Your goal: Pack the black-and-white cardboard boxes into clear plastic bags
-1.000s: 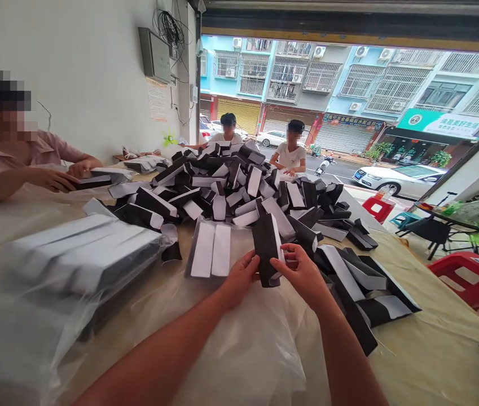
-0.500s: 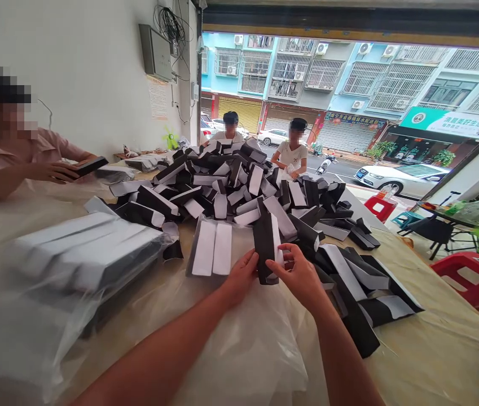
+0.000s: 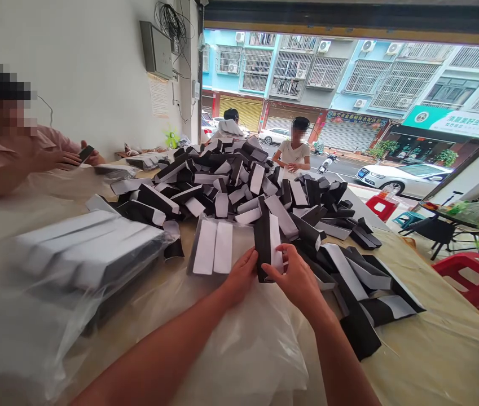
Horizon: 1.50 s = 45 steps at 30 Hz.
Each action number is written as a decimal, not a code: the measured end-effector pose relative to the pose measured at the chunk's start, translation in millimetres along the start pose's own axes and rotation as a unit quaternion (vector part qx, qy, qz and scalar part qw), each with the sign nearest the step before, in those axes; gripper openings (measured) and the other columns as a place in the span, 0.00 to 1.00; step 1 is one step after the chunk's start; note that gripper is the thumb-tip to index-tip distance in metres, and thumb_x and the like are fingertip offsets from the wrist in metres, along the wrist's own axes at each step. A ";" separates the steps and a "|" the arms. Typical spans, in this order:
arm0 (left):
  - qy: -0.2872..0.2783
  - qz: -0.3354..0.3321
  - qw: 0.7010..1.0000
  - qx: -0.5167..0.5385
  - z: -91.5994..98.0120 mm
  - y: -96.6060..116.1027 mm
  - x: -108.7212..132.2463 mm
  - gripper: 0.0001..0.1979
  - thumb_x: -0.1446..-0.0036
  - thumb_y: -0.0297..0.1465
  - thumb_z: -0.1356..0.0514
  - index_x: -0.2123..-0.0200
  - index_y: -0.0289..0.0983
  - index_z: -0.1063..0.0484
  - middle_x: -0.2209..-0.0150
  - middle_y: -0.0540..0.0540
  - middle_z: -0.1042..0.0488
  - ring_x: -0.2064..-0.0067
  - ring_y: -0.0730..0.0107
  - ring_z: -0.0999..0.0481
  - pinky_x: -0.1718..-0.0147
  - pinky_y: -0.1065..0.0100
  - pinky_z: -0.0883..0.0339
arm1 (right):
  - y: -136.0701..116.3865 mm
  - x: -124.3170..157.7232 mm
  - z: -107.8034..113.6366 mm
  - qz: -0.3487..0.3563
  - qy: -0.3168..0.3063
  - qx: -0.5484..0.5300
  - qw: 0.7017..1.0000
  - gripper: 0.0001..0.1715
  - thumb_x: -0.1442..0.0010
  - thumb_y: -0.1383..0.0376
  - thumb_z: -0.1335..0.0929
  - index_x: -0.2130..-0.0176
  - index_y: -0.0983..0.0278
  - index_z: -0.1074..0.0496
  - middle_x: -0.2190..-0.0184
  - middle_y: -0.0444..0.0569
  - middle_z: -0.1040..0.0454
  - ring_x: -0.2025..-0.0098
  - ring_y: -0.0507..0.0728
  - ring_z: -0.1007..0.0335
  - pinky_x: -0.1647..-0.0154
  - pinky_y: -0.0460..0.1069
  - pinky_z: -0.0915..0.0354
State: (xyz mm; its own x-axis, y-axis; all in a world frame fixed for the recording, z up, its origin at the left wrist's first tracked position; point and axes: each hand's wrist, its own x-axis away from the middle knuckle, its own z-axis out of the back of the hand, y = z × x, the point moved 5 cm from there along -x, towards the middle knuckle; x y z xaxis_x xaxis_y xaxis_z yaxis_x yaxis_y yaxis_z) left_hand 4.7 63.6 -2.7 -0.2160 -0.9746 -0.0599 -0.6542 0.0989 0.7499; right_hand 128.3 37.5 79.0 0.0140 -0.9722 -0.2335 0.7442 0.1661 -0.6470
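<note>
The L hand point(image 3: 242, 275) and R hand point(image 3: 296, 283) were close together, both pinching a long black card box w/ a white paper strip point(image 3: 263, 242). The box stood on end between them, its long side going up and away from the person, the R hand on the white side. A big heap of black card boxes point(image 3: 239, 189) lay just past it on the tan table point(image 3: 438, 338).

White wall point(image 3: 82, 73) left — wide shopfront opening point(image 3: 341, 84) right, red plastic stool point(image 3: 470, 279) beside it, daylight, probably overcast.
</note>
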 end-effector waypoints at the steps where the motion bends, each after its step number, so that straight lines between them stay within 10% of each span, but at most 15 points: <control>1: 0.002 -0.001 1.000 0.000 0.4 0.0 0.0 0.24 0.47 0.47 0.33 0.49 0.42 0.24 0.47 0.44 0.23 0.42 0.54 0.28 0.41 0.56 0.38 | -0.6 0.2 -0.4 0.001 -0.004 0.002 1.000 0.24 0.47 0.50 0.31 0.53 0.57 0.35 0.63 0.47 0.25 0.64 0.61 0.27 0.64 0.53 0.35; 27: 0.000 0.039 0.999 0.004 -6.4 4.6 5.7 0.27 0.49 0.45 0.30 0.50 0.37 0.27 0.53 0.41 0.21 0.51 0.57 0.23 0.53 0.61 0.31 | -2.8 1.4 10.7 0.014 -0.063 0.024 0.998 0.26 0.38 0.51 0.37 0.44 0.56 0.28 0.51 0.52 0.32 0.59 0.58 0.26 0.54 0.55 0.30; 45: -0.010 0.042 0.999 0.012 -8.5 4.3 5.8 0.27 0.51 0.45 0.29 0.51 0.39 0.26 0.55 0.44 0.21 0.53 0.61 0.23 0.57 0.66 0.31 | -3.4 0.7 0.3 0.030 -0.054 0.097 0.993 0.29 0.36 0.58 0.37 0.37 0.52 0.33 0.40 0.55 0.38 0.38 0.65 0.37 0.39 0.60 0.37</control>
State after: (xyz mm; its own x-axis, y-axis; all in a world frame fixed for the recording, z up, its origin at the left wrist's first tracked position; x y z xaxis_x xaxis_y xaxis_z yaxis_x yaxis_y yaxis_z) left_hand 6.8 56.6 5.8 -0.2859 -0.9582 -0.0106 -0.6497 0.1857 0.7372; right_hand 126.0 36.2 81.3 0.1267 -0.9753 -0.1810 0.8540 0.2001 -0.4803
